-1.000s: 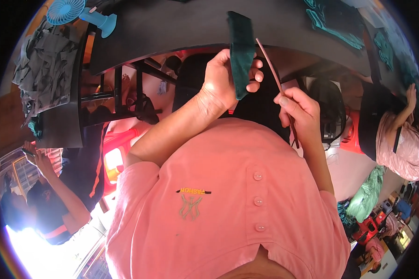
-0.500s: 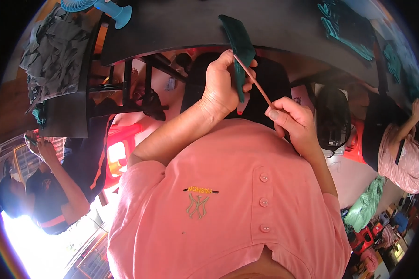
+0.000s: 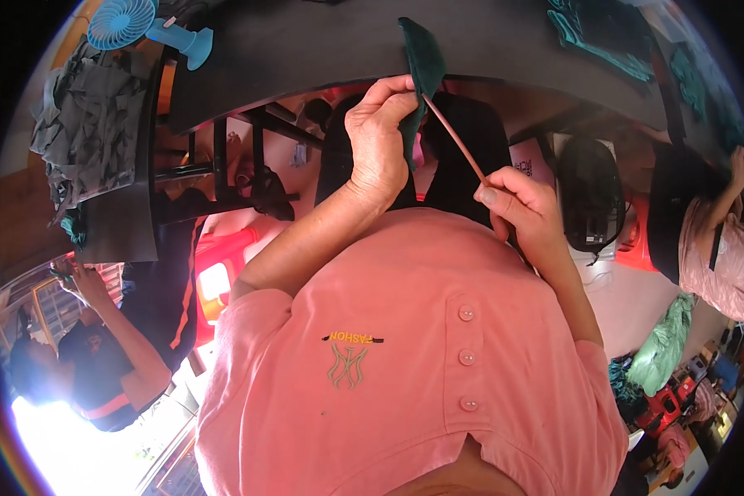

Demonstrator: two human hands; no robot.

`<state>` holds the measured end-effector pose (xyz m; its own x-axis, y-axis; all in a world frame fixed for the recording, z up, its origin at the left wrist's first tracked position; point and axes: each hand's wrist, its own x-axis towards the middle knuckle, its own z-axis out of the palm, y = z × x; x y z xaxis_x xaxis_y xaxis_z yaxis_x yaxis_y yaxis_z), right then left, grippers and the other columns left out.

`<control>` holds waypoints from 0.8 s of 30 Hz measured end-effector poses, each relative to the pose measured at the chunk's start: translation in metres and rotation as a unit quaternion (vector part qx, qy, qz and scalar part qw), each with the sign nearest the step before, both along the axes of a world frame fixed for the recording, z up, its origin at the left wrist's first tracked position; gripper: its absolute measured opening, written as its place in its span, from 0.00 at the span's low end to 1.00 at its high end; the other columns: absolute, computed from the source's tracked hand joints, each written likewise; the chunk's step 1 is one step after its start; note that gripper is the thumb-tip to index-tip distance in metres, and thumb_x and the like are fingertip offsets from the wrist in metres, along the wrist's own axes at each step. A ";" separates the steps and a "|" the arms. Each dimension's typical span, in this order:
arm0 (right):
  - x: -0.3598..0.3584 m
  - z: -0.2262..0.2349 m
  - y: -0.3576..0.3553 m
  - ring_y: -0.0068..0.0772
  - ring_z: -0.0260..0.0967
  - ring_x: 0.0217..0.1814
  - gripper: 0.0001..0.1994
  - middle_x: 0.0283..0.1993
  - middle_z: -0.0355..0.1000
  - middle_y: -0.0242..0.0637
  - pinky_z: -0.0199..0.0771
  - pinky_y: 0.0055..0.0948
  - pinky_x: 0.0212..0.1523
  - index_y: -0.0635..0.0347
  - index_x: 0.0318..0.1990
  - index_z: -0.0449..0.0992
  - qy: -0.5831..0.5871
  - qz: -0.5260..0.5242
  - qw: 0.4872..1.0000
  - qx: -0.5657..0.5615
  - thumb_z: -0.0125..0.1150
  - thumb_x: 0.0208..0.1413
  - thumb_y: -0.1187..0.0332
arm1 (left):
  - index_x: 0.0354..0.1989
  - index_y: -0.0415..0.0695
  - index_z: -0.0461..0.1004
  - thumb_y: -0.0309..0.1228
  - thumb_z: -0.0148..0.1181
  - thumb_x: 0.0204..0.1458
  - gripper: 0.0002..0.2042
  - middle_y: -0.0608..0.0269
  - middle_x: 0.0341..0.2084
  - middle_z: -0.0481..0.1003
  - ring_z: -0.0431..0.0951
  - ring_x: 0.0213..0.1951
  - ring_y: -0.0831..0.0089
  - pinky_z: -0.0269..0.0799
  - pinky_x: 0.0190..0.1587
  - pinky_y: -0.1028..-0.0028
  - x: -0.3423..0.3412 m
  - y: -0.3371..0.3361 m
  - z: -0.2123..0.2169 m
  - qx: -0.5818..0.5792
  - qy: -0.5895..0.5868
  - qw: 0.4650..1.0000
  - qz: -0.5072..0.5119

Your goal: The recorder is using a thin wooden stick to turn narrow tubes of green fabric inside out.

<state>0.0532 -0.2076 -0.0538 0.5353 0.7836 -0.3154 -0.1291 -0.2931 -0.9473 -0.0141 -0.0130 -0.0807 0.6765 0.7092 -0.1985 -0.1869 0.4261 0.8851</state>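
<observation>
At the counter's (image 3: 306, 62) near edge, we pinch the cloth (image 3: 424, 56) in left fingers (image 3: 395, 85), its length pointing away from us, while our right fingers (image 3: 512, 203), curled tight round the stick (image 3: 457, 141), slant its tip leftward to the cloth.

A narrow, dark green cloth piece (image 3: 426, 59) is being held up near 12 o'clock, its upper end rising over the table's edge. A slim, straight, brown stick (image 3: 455, 138) is slanting toward 11 o'clock, its tip meeting the cloth's edge; whether it is entering a fold is unclear.
</observation>
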 end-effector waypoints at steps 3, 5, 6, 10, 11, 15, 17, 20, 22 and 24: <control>0.001 -0.002 -0.002 0.12 0.50 0.14 0.09 0.13 0.58 0.25 0.46 0.20 0.17 0.62 0.31 0.71 0.010 -0.008 1.000 0.005 0.57 0.59 0.66 | 0.39 0.38 0.76 0.24 0.53 0.53 0.08 0.67 0.23 0.73 0.67 0.20 0.81 0.59 0.21 0.81 0.001 -0.002 -0.001 0.020 0.003 1.000 0.001; 0.001 -0.001 -0.002 0.12 0.50 0.14 0.09 0.13 0.58 0.25 0.46 0.20 0.18 0.62 0.30 0.71 0.010 -0.006 1.000 0.009 0.57 0.59 0.66 | 0.39 0.38 0.76 0.23 0.53 0.52 0.08 0.66 0.24 0.73 0.67 0.22 0.81 0.61 0.24 0.82 0.000 -0.005 0.002 0.027 0.003 1.000 0.006; 0.001 -0.001 -0.002 0.12 0.50 0.14 0.09 0.13 0.58 0.25 0.46 0.20 0.18 0.62 0.30 0.71 0.011 -0.008 1.000 0.010 0.57 0.59 0.66 | 0.38 0.37 0.77 0.22 0.53 0.52 0.08 0.66 0.24 0.73 0.68 0.24 0.82 0.63 0.26 0.83 0.000 -0.006 0.004 0.032 0.002 0.999 0.013; 0.000 -0.001 -0.002 0.13 0.50 0.14 0.09 0.12 0.57 0.24 0.47 0.20 0.18 0.62 0.30 0.71 0.001 -0.009 1.000 0.002 0.56 0.59 0.66 | 0.37 0.36 0.77 0.19 0.54 0.51 0.08 0.67 0.26 0.73 0.70 0.29 0.83 0.65 0.35 0.84 -0.001 -0.011 0.007 0.077 -0.015 0.997 0.028; 0.000 -0.001 -0.003 0.13 0.50 0.14 0.09 0.12 0.57 0.24 0.47 0.20 0.18 0.62 0.30 0.71 -0.003 -0.009 1.000 0.005 0.56 0.59 0.66 | 0.37 0.36 0.77 0.18 0.54 0.50 0.08 0.69 0.27 0.72 0.69 0.31 0.83 0.64 0.38 0.85 -0.003 -0.010 0.006 0.141 -0.020 0.990 0.022; 0.001 0.001 -0.002 0.13 0.50 0.14 0.09 0.13 0.57 0.24 0.47 0.20 0.18 0.62 0.30 0.71 0.000 -0.013 1.000 0.014 0.56 0.59 0.66 | 0.38 0.35 0.77 0.16 0.55 0.50 0.08 0.71 0.29 0.70 0.68 0.34 0.82 0.63 0.41 0.85 -0.006 -0.007 0.003 0.277 -0.018 0.961 0.017; 0.000 -0.004 0.001 0.13 0.51 0.14 0.09 0.13 0.58 0.24 0.47 0.20 0.18 0.62 0.31 0.72 0.003 -0.037 0.999 0.019 0.57 0.58 0.66 | 0.38 0.37 0.77 0.16 0.56 0.49 0.09 0.70 0.29 0.71 0.70 0.33 0.82 0.66 0.40 0.84 -0.004 -0.006 0.002 0.283 -0.032 0.958 0.017; 0.002 -0.013 0.008 0.13 0.52 0.15 0.09 0.14 0.59 0.25 0.47 0.20 0.18 0.62 0.32 0.73 0.021 -0.070 0.996 0.047 0.57 0.58 0.66 | 0.40 0.37 0.76 0.15 0.57 0.48 0.11 0.67 0.31 0.73 0.72 0.34 0.80 0.70 0.39 0.82 -0.002 -0.016 0.010 0.223 -0.062 0.973 0.020; 0.003 -0.021 0.013 0.13 0.53 0.15 0.09 0.14 0.59 0.25 0.48 0.19 0.19 0.63 0.32 0.73 0.023 -0.085 0.993 0.075 0.57 0.58 0.66 | 0.42 0.37 0.75 0.14 0.58 0.47 0.13 0.64 0.33 0.74 0.73 0.35 0.79 0.70 0.40 0.81 -0.002 -0.018 0.014 0.155 -0.079 0.984 0.022; 0.004 -0.020 0.015 0.13 0.54 0.16 0.09 0.15 0.60 0.25 0.49 0.19 0.19 0.63 0.32 0.73 0.024 -0.100 0.989 0.103 0.58 0.58 0.66 | 0.46 0.37 0.73 0.14 0.58 0.48 0.16 0.59 0.39 0.76 0.75 0.40 0.76 0.71 0.47 0.78 -0.003 -0.014 0.016 0.057 -0.065 0.995 -0.056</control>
